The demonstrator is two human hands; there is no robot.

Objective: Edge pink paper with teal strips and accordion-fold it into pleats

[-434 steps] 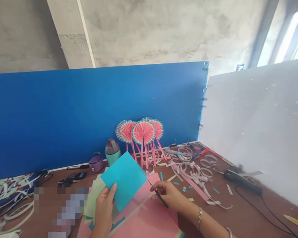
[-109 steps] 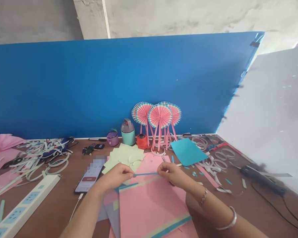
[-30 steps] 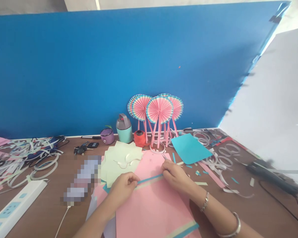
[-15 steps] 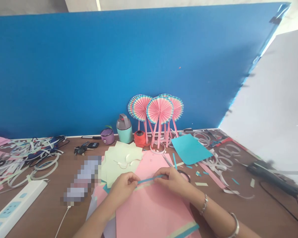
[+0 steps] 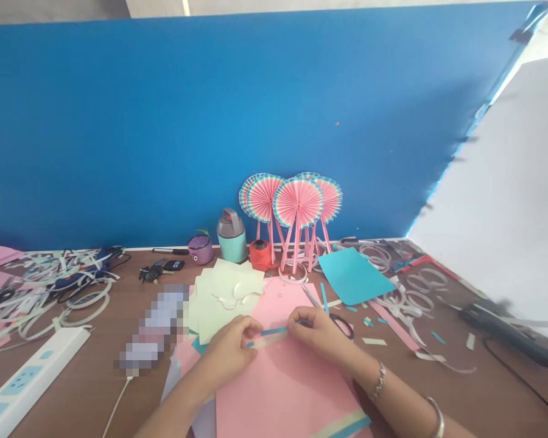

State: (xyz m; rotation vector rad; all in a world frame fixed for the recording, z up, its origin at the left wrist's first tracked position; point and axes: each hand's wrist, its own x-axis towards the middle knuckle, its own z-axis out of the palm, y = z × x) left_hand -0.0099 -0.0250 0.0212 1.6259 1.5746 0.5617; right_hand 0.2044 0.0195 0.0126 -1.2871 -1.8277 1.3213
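A narrow blue paper strip (image 5: 274,331) runs along the upper edge of a pink paper sheet (image 5: 287,383), beside a pale cream strip. My left hand (image 5: 235,347) is at the strip's left end, fingers curled and closed on it. At the other end, my right hand (image 5: 317,331) pinches the strip between thumb and fingers; its fingertips are partly hidden. Scissors (image 5: 342,325) lie just beyond my right hand, partly covered by it. Another blue and cream band crosses the sheet's lower right corner.
Pale green sheets (image 5: 231,289) lie left of centre, a teal sheet (image 5: 354,277) to the right. Pink paper fans (image 5: 298,204) stand behind, near a flask (image 5: 232,237). A glue gun (image 5: 506,334) and a power strip (image 5: 34,383) lie at the sides, with paper scraps around.
My left hand has shifted slightly down along the strip's left end, and the strip now rests closer to the pink sheet's edge. The whole view has moved a little.
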